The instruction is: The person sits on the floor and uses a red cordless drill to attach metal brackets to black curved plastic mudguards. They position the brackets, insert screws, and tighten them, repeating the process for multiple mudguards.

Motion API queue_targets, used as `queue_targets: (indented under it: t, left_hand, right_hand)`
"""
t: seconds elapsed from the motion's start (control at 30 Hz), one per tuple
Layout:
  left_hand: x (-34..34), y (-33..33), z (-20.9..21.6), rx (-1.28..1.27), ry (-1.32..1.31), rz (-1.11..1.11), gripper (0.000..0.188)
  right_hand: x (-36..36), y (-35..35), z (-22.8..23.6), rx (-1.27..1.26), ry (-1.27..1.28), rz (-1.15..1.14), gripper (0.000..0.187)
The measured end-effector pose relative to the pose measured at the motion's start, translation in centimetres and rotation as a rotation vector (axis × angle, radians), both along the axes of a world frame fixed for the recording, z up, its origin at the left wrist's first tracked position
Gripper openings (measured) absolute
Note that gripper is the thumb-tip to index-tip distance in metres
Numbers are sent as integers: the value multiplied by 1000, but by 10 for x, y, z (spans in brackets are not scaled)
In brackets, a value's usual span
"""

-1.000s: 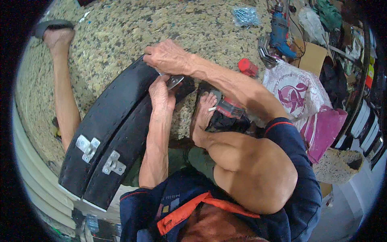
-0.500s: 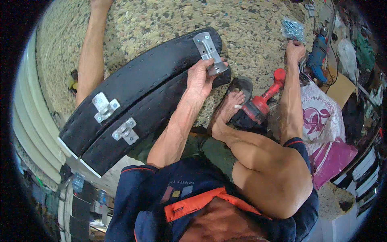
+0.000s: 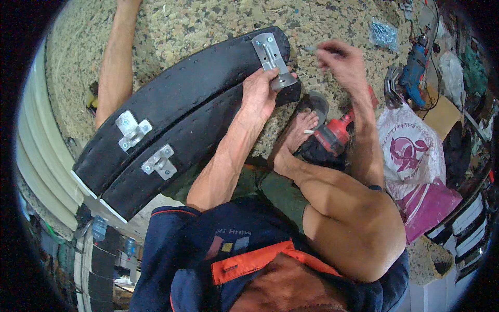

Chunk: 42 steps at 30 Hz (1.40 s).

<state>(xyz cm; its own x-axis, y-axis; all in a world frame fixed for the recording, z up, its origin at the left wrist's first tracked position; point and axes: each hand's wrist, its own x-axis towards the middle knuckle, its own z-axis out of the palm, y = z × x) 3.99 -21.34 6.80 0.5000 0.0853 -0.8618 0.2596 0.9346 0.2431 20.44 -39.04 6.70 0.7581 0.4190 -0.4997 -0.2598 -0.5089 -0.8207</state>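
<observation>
Two long curved black padded pieces [image 3: 171, 96] lie side by side before me, with silver metal brackets [image 3: 133, 130] fixed on them. My left hand [image 3: 258, 94] is closed on the lower end of a hinge-like metal bracket [image 3: 270, 54], which lies across the far right end of the pieces. Just right of that end, my right hand [image 3: 343, 62] is raised, somewhat blurred, its fingers pinched on a thin screw [image 3: 310, 48] that points left. Below it, the red cordless drill [image 3: 333, 134] is by my foot, partly hidden by my forearm.
A clear bag of screws [image 3: 383, 35] lies on the speckled foam mat [image 3: 208, 21] at the far right. Nearby are metal parts [image 3: 393, 86], a blue corded drill [image 3: 414, 73] and a white-and-purple bag [image 3: 416, 151]. A bare leg [image 3: 115, 62] extends beyond the pieces at left.
My right hand has left the bag of screws and swung left toward the bracket, a screw in its fingers. The left hand keeps its hold; the view has shifted slightly.
</observation>
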Motion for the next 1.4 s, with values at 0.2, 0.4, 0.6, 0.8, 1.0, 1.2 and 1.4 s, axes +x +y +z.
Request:
queue_targets:
  t: [0.2,0.4,0.6,0.8,1.0,1.2,1.4]
  left_hand:
    - [0,-2,-3,-15,-19,57,33]
    - [-3,-4,-6,-26,3,72,29]
    - [-4,-7,-11,25,63,75,23]
    - [-4,-8,-9,24,79,96,22]
    - [-4,-7,-6,37,95,82,21]
    - [-6,-7,-11,50,119,57,22]
    - [-6,-6,-9,26,97,93,26]
  right_hand:
    - [-19,69,14,7,81,367,13]
    - [-16,79,11,-90,-33,467,17]
    - [-15,92,13,-115,-385,660,19]
    - [-13,98,17,-195,-356,693,20]
    - [-19,103,13,-194,-361,692,18]
    - [-16,96,2,-165,-469,739,25]
    - [-23,93,-20,-311,-613,882,35]
